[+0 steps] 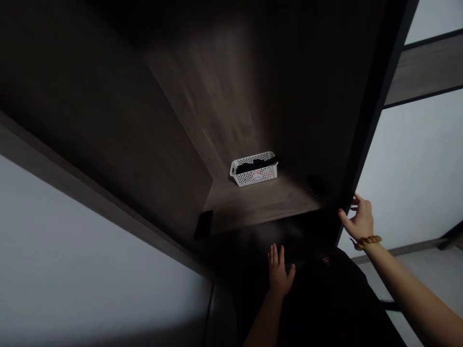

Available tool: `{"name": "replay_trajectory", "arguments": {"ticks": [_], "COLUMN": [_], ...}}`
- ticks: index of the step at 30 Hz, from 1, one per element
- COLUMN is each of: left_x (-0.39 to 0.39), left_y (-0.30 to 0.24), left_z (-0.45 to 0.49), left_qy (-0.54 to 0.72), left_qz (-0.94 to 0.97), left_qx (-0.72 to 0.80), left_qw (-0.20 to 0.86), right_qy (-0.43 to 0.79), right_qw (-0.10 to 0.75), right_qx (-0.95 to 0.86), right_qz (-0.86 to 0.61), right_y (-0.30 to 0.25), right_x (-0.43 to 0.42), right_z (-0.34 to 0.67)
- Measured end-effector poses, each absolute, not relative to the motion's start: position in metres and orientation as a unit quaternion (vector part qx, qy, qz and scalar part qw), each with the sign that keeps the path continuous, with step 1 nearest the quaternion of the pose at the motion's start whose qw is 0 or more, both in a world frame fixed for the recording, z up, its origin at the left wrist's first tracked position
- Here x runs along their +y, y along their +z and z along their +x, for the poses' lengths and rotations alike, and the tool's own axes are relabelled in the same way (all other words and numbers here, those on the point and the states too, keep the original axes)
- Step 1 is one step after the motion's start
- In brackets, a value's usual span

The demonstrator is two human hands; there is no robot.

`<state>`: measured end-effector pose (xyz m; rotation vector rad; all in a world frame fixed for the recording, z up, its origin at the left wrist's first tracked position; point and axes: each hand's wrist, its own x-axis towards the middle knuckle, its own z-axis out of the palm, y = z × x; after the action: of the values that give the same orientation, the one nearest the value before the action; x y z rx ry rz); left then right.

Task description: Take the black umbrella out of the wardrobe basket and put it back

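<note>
Both our hands show in the head view, at the mouth of a dark wooden cabinet. Our right hand (358, 219), a bead bracelet (367, 242) at its wrist, has its fingers apart and loosely curled against the front edge of the right side panel (365, 144), gripping nothing. Our left hand (279, 274) is flat with fingers spread over a dark mass (325, 299) low in the cabinet; we cannot tell what that mass is. We judge that a light touch on that edge steadies us best. A white perforated basket (254, 168) sits on the shelf (260, 202), above and beyond the left hand, well apart from both.
</note>
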<state>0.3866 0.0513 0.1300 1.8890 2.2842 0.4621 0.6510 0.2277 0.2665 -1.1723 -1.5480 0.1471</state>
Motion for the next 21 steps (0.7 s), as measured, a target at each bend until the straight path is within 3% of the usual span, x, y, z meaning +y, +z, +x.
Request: {"name": "replay_trajectory", "arguments": {"ticks": [14,21], "left_x": [0.049,0.050], "left_y": [0.116,0.114], "left_z": [0.400,0.407], "left_qy": [0.291,0.321], "left_qz": [0.638,0.637], "left_qx": [0.705,0.685], "left_qw": [0.109,0.150], "right_qy": [0.207,0.283], "right_qw": [0.516,0.468], "right_qx": [-0.690,-0.711], "right_qz": [-0.464,-0.441], "right_y": [0.149,0.116], "right_x": [0.197,0.180], "right_z": [0.607,0.596]}}
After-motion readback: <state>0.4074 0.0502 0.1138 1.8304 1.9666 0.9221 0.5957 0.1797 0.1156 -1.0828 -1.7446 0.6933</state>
